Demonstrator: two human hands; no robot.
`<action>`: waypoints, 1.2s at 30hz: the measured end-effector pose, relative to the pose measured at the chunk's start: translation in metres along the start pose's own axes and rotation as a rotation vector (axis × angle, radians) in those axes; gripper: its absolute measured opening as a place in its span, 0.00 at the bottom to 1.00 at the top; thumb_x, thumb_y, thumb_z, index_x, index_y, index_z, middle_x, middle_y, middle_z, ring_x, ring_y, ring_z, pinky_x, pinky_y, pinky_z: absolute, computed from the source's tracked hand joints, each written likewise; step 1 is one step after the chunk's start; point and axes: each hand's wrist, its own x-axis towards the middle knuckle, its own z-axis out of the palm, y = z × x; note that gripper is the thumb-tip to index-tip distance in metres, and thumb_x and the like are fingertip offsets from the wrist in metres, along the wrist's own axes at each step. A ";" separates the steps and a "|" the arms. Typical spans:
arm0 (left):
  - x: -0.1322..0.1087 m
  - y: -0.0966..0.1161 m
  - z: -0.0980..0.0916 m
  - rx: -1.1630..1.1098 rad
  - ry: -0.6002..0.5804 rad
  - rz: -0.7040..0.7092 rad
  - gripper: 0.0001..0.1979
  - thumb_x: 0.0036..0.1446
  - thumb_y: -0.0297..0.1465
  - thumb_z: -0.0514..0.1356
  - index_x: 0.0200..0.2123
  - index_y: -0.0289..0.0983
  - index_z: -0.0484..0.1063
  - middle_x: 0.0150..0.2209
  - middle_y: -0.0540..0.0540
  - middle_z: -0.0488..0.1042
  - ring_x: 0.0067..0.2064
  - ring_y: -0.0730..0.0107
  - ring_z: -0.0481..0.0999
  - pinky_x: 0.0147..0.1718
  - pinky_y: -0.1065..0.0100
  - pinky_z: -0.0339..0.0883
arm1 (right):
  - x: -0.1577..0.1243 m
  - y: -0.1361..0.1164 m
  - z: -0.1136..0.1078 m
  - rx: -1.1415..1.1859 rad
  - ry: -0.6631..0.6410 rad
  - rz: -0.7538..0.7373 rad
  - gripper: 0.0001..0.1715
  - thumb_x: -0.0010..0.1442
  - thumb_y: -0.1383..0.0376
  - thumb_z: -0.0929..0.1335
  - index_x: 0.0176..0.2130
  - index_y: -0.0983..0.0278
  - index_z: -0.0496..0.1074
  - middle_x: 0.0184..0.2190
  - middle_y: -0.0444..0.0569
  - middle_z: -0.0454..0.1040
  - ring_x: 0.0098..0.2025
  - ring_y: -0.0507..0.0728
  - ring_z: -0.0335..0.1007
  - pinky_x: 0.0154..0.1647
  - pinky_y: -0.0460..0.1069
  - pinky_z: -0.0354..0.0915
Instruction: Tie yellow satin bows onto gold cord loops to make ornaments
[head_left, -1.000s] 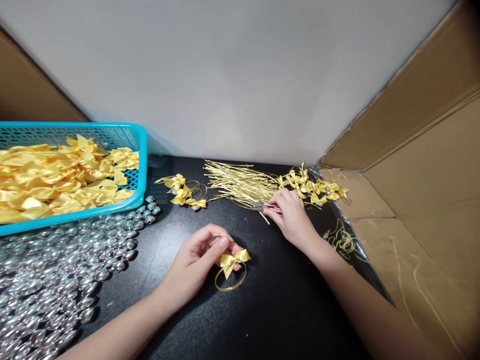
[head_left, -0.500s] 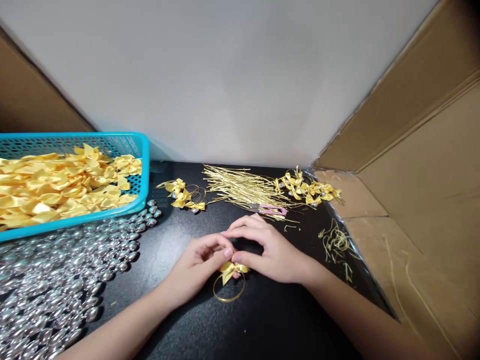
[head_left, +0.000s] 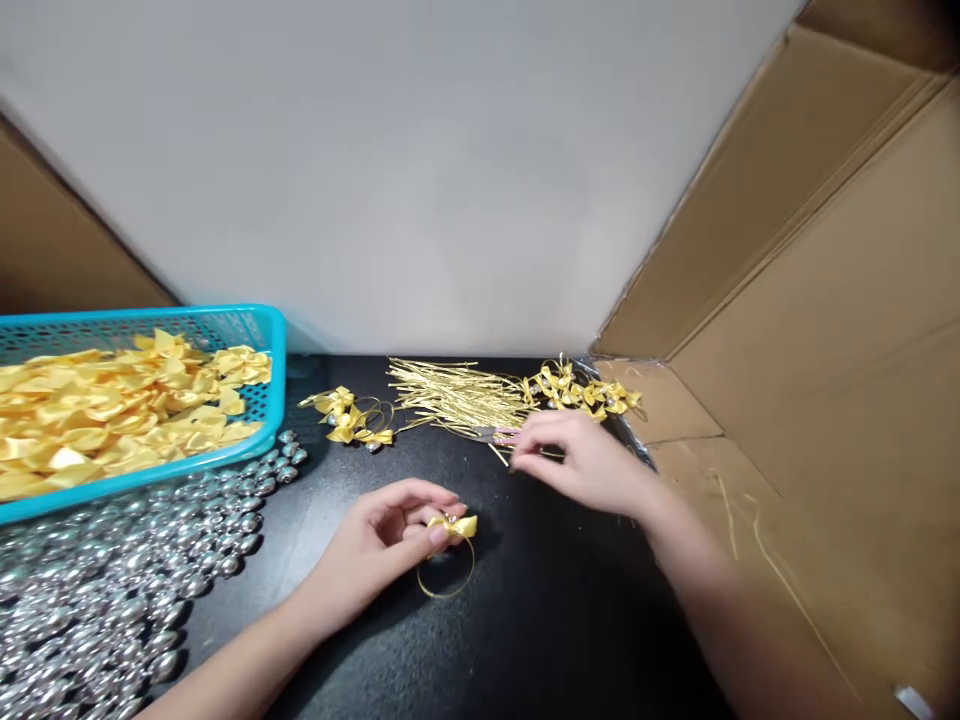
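My left hand (head_left: 390, 530) pinches a small yellow satin bow (head_left: 454, 526) between thumb and fingers. Below the bow hangs a gold cord loop (head_left: 448, 597), and a bit of silver shows at its top. To the right, my right hand (head_left: 577, 455) curls its fingers over the pink handle of thread snips (head_left: 504, 437), hiding most of it. The snips' blade lies by the near edge of a pile of gold cords (head_left: 457, 395). Beyond my left hand, several yellow bows with silver beads and loops (head_left: 349, 420) rest on the black table (head_left: 525, 620).
At left, a blue basket (head_left: 279, 375) holds many loose yellow bows (head_left: 112, 410). Many silver beads (head_left: 97, 590) spread in front of it. More beaded bows (head_left: 577, 390) lie at the back right. Cardboard walls (head_left: 825, 250) and a white panel (head_left: 420, 180) enclose the table.
My right hand has left the bow and moved right and away to the snips. My left hand keeps the bow, now turned slightly. The view has shifted a little upward and to the right.
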 end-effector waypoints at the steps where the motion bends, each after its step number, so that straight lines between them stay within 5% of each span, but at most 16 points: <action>1: -0.002 0.005 0.001 0.025 -0.003 0.047 0.12 0.50 0.33 0.71 0.38 0.38 0.78 0.38 0.43 0.83 0.38 0.64 0.82 0.38 0.67 0.76 | -0.004 0.004 -0.012 -0.116 -0.022 0.146 0.09 0.61 0.68 0.67 0.29 0.63 0.76 0.30 0.46 0.77 0.34 0.53 0.72 0.38 0.48 0.64; 5: -0.017 0.029 0.009 0.125 0.011 0.206 0.10 0.55 0.30 0.67 0.42 0.40 0.77 0.46 0.42 0.81 0.47 0.61 0.80 0.45 0.64 0.75 | -0.021 0.029 -0.038 -0.310 -0.063 0.471 0.12 0.53 0.72 0.68 0.20 0.64 0.75 0.19 0.47 0.75 0.22 0.53 0.68 0.26 0.48 0.59; 8: -0.029 0.041 0.015 0.195 0.071 0.262 0.11 0.55 0.28 0.67 0.43 0.43 0.76 0.48 0.44 0.80 0.49 0.61 0.79 0.47 0.65 0.75 | -0.028 0.040 -0.043 -0.331 -0.061 0.541 0.14 0.45 0.79 0.67 0.20 0.63 0.76 0.20 0.47 0.76 0.21 0.54 0.69 0.23 0.48 0.59; 11: -0.038 0.048 0.021 0.252 0.112 0.298 0.11 0.56 0.28 0.66 0.43 0.44 0.76 0.47 0.45 0.81 0.45 0.63 0.81 0.43 0.68 0.77 | -0.029 0.027 -0.045 -0.361 -0.041 0.553 0.13 0.48 0.77 0.66 0.22 0.63 0.77 0.24 0.50 0.78 0.27 0.59 0.73 0.28 0.51 0.63; 13: -0.042 0.051 0.024 0.324 0.137 0.331 0.11 0.56 0.28 0.65 0.44 0.44 0.76 0.45 0.45 0.82 0.40 0.63 0.82 0.39 0.69 0.78 | -0.028 0.004 -0.041 -0.362 0.037 0.457 0.10 0.54 0.72 0.67 0.28 0.62 0.78 0.31 0.51 0.80 0.35 0.61 0.75 0.37 0.55 0.65; 15: -0.047 0.052 0.028 0.464 0.189 0.431 0.15 0.55 0.26 0.66 0.46 0.45 0.76 0.45 0.46 0.82 0.39 0.63 0.83 0.38 0.69 0.79 | -0.028 -0.026 -0.031 -0.236 0.283 0.073 0.07 0.60 0.66 0.67 0.36 0.61 0.77 0.38 0.50 0.79 0.42 0.61 0.74 0.46 0.57 0.65; 17: -0.051 0.050 0.030 0.672 0.281 0.610 0.20 0.53 0.23 0.66 0.48 0.46 0.75 0.47 0.47 0.81 0.42 0.61 0.83 0.42 0.68 0.79 | -0.028 -0.055 -0.014 -0.095 0.451 -0.235 0.04 0.59 0.63 0.70 0.36 0.62 0.75 0.35 0.49 0.78 0.40 0.58 0.72 0.45 0.55 0.64; 19: -0.055 0.047 0.032 0.894 0.357 0.802 0.22 0.54 0.21 0.64 0.51 0.45 0.74 0.49 0.49 0.81 0.44 0.63 0.83 0.47 0.69 0.77 | -0.029 -0.076 0.005 -0.083 0.559 -0.374 0.05 0.58 0.63 0.72 0.35 0.62 0.74 0.31 0.45 0.77 0.36 0.55 0.70 0.42 0.54 0.61; 26: -0.065 0.046 0.038 1.247 0.307 1.019 0.16 0.62 0.20 0.55 0.52 0.35 0.70 0.51 0.44 0.79 0.48 0.73 0.81 0.53 0.78 0.70 | -0.033 -0.083 0.034 -0.094 0.669 -0.429 0.04 0.57 0.69 0.72 0.33 0.64 0.72 0.29 0.42 0.76 0.33 0.54 0.66 0.45 0.55 0.55; 36: -0.070 0.033 0.021 1.311 0.170 0.952 0.31 0.60 0.19 0.57 0.65 0.41 0.57 0.65 0.48 0.64 0.59 0.71 0.72 0.61 0.75 0.61 | -0.035 -0.084 0.041 -0.191 0.687 -0.451 0.04 0.57 0.71 0.71 0.32 0.64 0.71 0.30 0.39 0.77 0.31 0.51 0.65 0.52 0.57 0.52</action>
